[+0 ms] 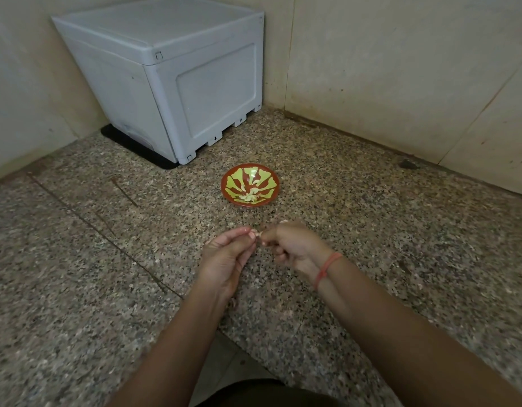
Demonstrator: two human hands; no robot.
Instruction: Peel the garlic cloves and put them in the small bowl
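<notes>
garlic clove (258,234) is sitting between my two hands, small and pale, with fingertips hiding most of it. my left hand (224,259) is pinching it from the left, thumb and fingers drawn together around it. my right hand (292,245) is pinching it from the right, fingers curling in tight and the back of the hand facing up. both hands are hovering over the speckled granite surface (77,259) near the middle of the scene. a red thread (327,268) is circling my right wrist. a pale scrap (284,221) is showing just past my right knuckles; i cannot tell whether it is skin or clove.

the small bowl (223,183), red with yellow-green markings, is standing on the granite just beyond my hands, on the far side and apart from them. peeled cloves (249,196) are lying in a little heap in its bottom. further off, in the far left corner, a grey plastic box (180,77) is sitting on a black mat (130,145), with beige walls (400,69) rising behind it. the bowl is standing near the box's near right corner, not touching it.
</notes>
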